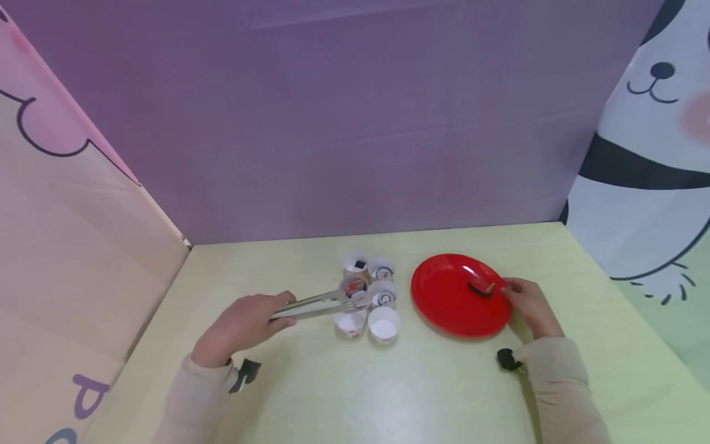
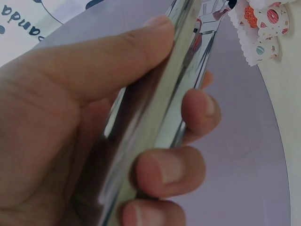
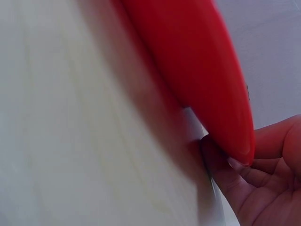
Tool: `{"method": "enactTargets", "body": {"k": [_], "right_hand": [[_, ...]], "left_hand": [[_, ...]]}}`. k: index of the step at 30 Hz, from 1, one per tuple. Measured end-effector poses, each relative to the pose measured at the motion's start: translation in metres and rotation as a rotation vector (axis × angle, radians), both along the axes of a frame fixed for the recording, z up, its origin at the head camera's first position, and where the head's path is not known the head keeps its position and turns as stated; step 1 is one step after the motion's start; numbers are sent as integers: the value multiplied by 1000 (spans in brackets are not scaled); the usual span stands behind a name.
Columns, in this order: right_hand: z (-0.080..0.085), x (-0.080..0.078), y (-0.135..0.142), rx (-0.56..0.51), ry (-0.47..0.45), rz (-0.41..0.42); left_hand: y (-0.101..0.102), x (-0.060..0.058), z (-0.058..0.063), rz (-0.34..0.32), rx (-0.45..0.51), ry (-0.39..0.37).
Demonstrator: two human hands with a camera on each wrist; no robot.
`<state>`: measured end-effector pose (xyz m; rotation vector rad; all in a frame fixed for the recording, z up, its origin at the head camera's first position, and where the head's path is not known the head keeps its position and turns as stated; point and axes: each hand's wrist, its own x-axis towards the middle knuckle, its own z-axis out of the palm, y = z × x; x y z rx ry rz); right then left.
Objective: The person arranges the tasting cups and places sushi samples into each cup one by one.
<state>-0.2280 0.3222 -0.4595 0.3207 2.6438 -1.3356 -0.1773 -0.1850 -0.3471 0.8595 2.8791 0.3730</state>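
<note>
My left hand [image 1: 249, 324] grips a pair of metal tongs [image 1: 307, 306], fingers and thumb wrapped around the handles in the left wrist view. The tongs' far ends overlap the middle of a cluster of white paper cups [image 1: 384, 327]; I cannot tell whether they pinch anything. Small sushi-like pieces sit in several cups, one with an orange top [image 2: 250, 17]. At the right, my right hand [image 1: 529, 303] pinches the rim of a round red plate [image 1: 449, 308] between thumb and fingers. On the plate lies a small dark piece with a reddish top [image 1: 480, 287].
The pale wood-look table [image 1: 333, 388] carries everything. A purple backdrop [image 1: 333, 135] stands along its far edge, with printed panels at the left and a panda panel [image 1: 638, 222] at the right. Black straps show at both wrists.
</note>
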Motion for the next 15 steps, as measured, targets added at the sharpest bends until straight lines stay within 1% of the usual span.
{"method": "enactTargets", "body": {"k": [7,15], "right_hand": [[-1,0,1,-22,-9,-1],[0,1,1,-13,-2,5]], "left_hand": [[-3,4,0,3,-3,-13],[-5,11,-2,17,-4,-17]]}}
